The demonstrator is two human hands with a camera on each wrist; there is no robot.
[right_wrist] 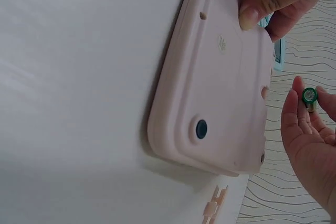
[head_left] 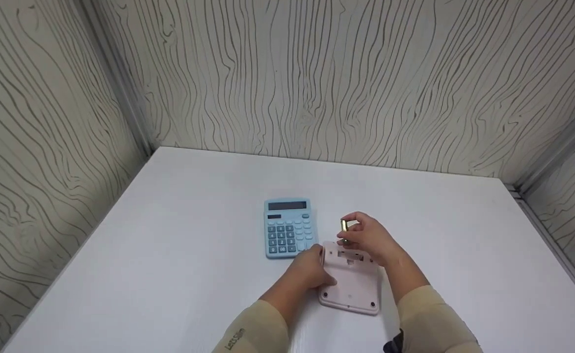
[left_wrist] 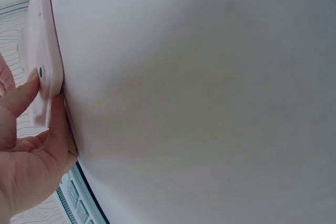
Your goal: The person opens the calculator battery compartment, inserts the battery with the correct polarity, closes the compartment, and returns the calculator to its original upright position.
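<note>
Our left hand (head_left: 312, 267) grips the pink gadget (head_left: 350, 287) back-up beside the blue calculator (head_left: 289, 228), probably so its battery slot (head_left: 350, 255) faces us; our right hand (head_left: 373, 240) pinches a battery (head_left: 344, 226) nearby.

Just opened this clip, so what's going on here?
A person's left hand grips a pink calculator, turned face down, while the right hand pinches a battery just above its open battery compartment. A small pink piece, probably the battery cover, lies off on the table. A blue calculator lies face up nearby.
</note>
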